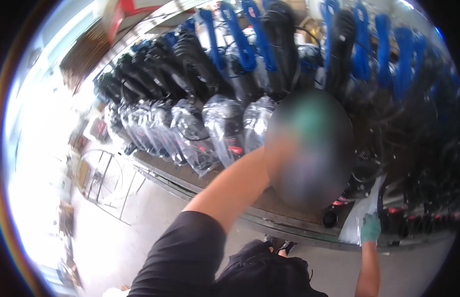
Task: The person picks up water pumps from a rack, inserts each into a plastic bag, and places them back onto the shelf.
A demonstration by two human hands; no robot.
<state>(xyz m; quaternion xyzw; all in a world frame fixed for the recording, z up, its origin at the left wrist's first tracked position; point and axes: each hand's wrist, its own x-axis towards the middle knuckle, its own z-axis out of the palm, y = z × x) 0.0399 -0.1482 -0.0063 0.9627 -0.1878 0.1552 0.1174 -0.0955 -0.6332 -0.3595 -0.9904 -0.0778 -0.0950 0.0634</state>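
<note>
Right hand [370,227]: sat in the lower right of the frame, fingers seemingly grasping the bag's right edge.
Bag [357,220]: lay left of and above that hand, touching it; its long axis slanted from lower left to upper right, and the right hand was nearer.
Left hand [309,119]: was blurred, right of upper centre; its grip could not be told.
Wrapped items [222,119]: stood centre-left.
Blue cords [402,64]: lined the top.
Writing: none was legible.

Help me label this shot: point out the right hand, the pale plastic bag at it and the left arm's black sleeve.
Right hand [371,229], head view: on its green-gloved back.
Pale plastic bag [354,222], head view: on its lower, wider part.
Black sleeve [183,250], head view: on the middle of its cloth.
</note>
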